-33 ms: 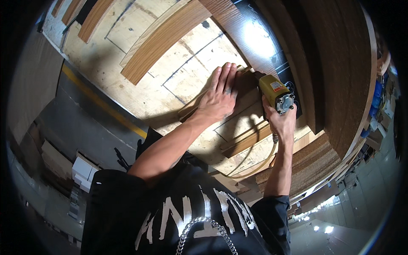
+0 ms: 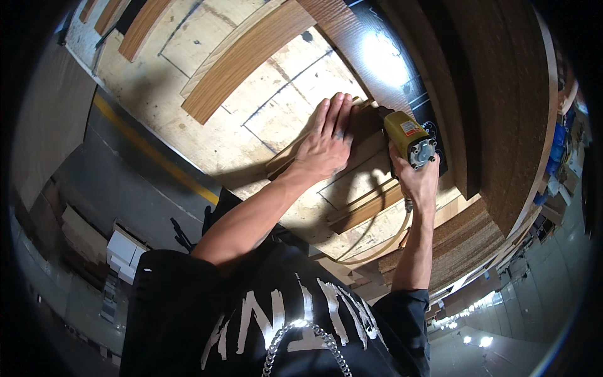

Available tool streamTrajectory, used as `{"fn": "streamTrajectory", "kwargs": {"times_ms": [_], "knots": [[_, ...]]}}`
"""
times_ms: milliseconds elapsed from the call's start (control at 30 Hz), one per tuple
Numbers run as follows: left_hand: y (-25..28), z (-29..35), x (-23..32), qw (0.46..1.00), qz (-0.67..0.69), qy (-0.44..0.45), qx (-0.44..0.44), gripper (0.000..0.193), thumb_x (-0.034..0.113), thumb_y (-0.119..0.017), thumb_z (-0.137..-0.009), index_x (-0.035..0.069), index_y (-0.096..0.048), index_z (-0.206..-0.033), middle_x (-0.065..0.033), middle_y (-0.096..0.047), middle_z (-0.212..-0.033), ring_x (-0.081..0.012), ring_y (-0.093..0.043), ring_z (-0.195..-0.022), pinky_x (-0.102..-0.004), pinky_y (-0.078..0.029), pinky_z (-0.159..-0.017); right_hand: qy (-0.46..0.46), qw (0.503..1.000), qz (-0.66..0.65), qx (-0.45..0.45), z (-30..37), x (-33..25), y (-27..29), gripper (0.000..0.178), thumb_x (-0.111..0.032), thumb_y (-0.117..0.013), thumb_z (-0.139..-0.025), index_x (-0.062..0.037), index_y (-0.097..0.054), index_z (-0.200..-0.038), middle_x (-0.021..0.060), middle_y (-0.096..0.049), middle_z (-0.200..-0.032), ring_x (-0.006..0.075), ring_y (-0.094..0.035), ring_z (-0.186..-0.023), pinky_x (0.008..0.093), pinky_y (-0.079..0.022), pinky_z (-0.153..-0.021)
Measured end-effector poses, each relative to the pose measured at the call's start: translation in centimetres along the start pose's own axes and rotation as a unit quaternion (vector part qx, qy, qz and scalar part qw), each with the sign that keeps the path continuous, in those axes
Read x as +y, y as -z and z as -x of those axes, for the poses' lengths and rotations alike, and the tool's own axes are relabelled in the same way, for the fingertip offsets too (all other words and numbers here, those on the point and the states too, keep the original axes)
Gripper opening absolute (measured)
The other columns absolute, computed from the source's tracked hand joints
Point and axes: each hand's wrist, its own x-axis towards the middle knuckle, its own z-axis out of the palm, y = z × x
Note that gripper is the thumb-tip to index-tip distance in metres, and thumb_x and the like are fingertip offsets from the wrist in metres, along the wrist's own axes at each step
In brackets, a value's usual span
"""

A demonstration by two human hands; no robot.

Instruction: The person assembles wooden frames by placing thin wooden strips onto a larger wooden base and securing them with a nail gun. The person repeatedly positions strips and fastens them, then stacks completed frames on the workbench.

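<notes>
My left hand point(image 2: 324, 148) lies palm down with its fingers stretched out, pressing on a brown wooden board point(image 2: 365, 137) on the workbench. My right hand point(image 2: 417, 183) is wrapped round the grip of a yellow air nail gun point(image 2: 402, 129). The gun's dark nose points to the upper left, at the board's end where it meets a long brown plank point(image 2: 344, 31). Whether the nose touches the wood I cannot tell. An air hose point(image 2: 394, 242) runs down from the grip and curves left. The palm hides part of the board.
A pale plywood bench top point(image 2: 276, 107) with drawn lines carries loose oak strips point(image 2: 235, 63). Another strip point(image 2: 367, 207) lies nearer me. Tall dark panels point(image 2: 502, 94) stand at the right, with stacked boards point(image 2: 458, 251) below. A grey floor with a yellow line point(image 2: 147, 147) is at left.
</notes>
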Motion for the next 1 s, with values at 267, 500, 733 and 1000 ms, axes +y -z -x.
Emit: {"fn": "streamTrajectory", "kwargs": {"times_ms": [267,500,733,1000], "knots": [[1.1,0.4,0.2,0.999,-0.015,0.001,-0.046,0.079,0.024,-0.054,-0.093,-0.014,-0.023,-0.155,-0.0362,-0.014,-0.163,-0.0478,-0.009,-0.155,-0.0562,-0.002,-0.127,0.019,0.999,-0.032,0.012,0.8,-1.5,-0.3,0.039,-0.018,-0.076,-0.084,0.0047,-0.067,-0.115,0.022,-0.076,-0.097,0.03,-0.076,-0.094,0.0373,-0.058,-0.082],[1.3,0.5,0.3,0.998,-0.058,0.001,-0.023,0.088,0.03,-0.065,-0.088,-0.013,-0.027,-0.154,-0.0343,-0.014,-0.163,-0.0454,-0.007,-0.155,-0.054,-0.003,-0.128,0.035,0.999,-0.006,0.025,1.0,-2.1,0.0,0.034,-0.022,-0.072,-0.085,0.0061,-0.072,-0.103,0.0257,-0.074,-0.089,0.033,-0.076,-0.088,0.0416,-0.057,-0.079],[6.1,1.0,-5.0,0.955,0.259,0.142,-0.039,0.091,0.045,-0.065,-0.096,0.006,-0.017,-0.163,-0.0241,-0.012,-0.167,-0.0382,-0.009,-0.155,-0.0515,-0.005,-0.129,-0.008,0.997,-0.065,0.05,5.8,3.5,-2.8,0.032,-0.016,-0.074,-0.081,0.0027,-0.075,-0.108,0.0194,-0.076,-0.089,0.0264,-0.074,-0.081,0.0403,-0.059,-0.074],[8.0,-1.8,-20.6,0.995,-0.065,0.073,-0.035,0.092,0.057,-0.048,-0.101,-0.001,-0.01,-0.162,-0.0285,-0.004,-0.168,-0.0389,0.0,-0.157,-0.0558,0.003,-0.126,-0.166,0.975,-0.149,0.01,9.7,-4.5,-7.1,0.043,-0.024,-0.08,-0.085,0.0018,-0.07,-0.118,0.0114,-0.075,-0.096,0.018,-0.07,-0.083,0.0327,-0.055,-0.073]]}}
